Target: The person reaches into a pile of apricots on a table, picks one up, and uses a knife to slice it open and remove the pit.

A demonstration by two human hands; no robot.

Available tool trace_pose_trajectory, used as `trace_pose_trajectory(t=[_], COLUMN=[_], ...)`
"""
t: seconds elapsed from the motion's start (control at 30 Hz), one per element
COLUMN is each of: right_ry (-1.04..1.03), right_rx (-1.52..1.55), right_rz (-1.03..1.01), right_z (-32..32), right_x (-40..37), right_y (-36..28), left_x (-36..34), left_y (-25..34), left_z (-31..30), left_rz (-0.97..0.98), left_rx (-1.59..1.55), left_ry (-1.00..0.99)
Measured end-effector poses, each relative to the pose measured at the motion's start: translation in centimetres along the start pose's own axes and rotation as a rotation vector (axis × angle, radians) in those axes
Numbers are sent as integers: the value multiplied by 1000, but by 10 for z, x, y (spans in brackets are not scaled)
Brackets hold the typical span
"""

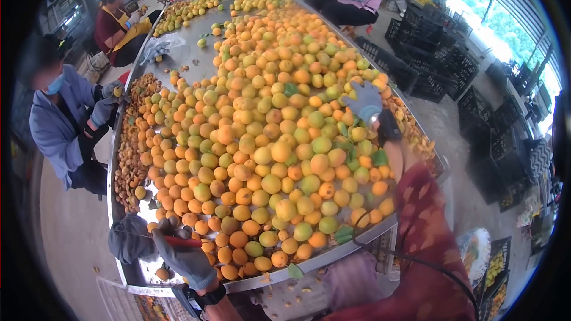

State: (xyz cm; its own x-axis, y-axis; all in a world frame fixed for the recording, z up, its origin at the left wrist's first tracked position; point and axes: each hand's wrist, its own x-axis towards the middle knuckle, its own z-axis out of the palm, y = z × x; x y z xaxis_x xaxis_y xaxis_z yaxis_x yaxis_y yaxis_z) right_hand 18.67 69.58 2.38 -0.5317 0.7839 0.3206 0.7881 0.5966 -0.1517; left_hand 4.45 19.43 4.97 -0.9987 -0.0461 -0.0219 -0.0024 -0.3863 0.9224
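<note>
A broad heap of orange and yellow-green apricots (262,154) covers the metal table (208,24). At the near left corner my left hand (187,258), in a grey glove, is closed around a red-handled tool (181,242); its working end is hidden. Beside it lies a bunched dark grey cloth (129,239). My right hand (364,102), also gloved in grey, reaches over the right side of the heap with its fingers spread on or just above the fruit. Green leaves (379,157) are scattered among the apricots nearby.
Apricot pits (131,160) line the table's left edge, where a co-worker (62,119) stands. Other people sit farther back. Black crates (425,53) are stacked on the right. A dark cable (410,257) crosses my right sleeve. A clear plastic bag (163,47) lies on the table.
</note>
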Motion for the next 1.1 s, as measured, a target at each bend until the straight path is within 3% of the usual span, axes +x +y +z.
trace_pose_trajectory(t=[0.13,0.2,0.3,0.47,0.53,0.6,0.7,0.77,0.87,0.97,1.03,1.1], right_ry=[-109,-416,-446,-397,-220,-292,-363,-224,-217,-46,-16,22], right_rx=[54,365,157,310,243,299,398,481,480,616,722,641], right_rz=[-35,-116,32,-124,-196,-185,-260,-452,-470,-336,-140,-183], right_z=[-1,10,-24,-23,-25,-40,-44,-43,-55,-60,-54,-39], right_x=[4,4,-29,-74,-93,-109,-144,-158,-155,-131,-101,-69], right_y=[-23,-25,-68,-83,-90,-93,-94,-87,-74,-54,-39,-19], left_x=[0,-1,0,-5,-4,-2,-3,-3,-5,-4,-2,-1], left_y=[1,2,1,-3,-3,-5,-11,-10,-4,-2,-3,-4], left_z=[6,7,5,6,8,4,11,11,17,16,16,18], left_rz=[27,18,17,51,76,24,87,64,28,15,13,28], left_rx=[34,46,27,41,62,-33,32,11,-27,-61,-76,-58], left_ry=[-18,7,0,15,54,-47,-5,-10,-5,-1,-13,36])
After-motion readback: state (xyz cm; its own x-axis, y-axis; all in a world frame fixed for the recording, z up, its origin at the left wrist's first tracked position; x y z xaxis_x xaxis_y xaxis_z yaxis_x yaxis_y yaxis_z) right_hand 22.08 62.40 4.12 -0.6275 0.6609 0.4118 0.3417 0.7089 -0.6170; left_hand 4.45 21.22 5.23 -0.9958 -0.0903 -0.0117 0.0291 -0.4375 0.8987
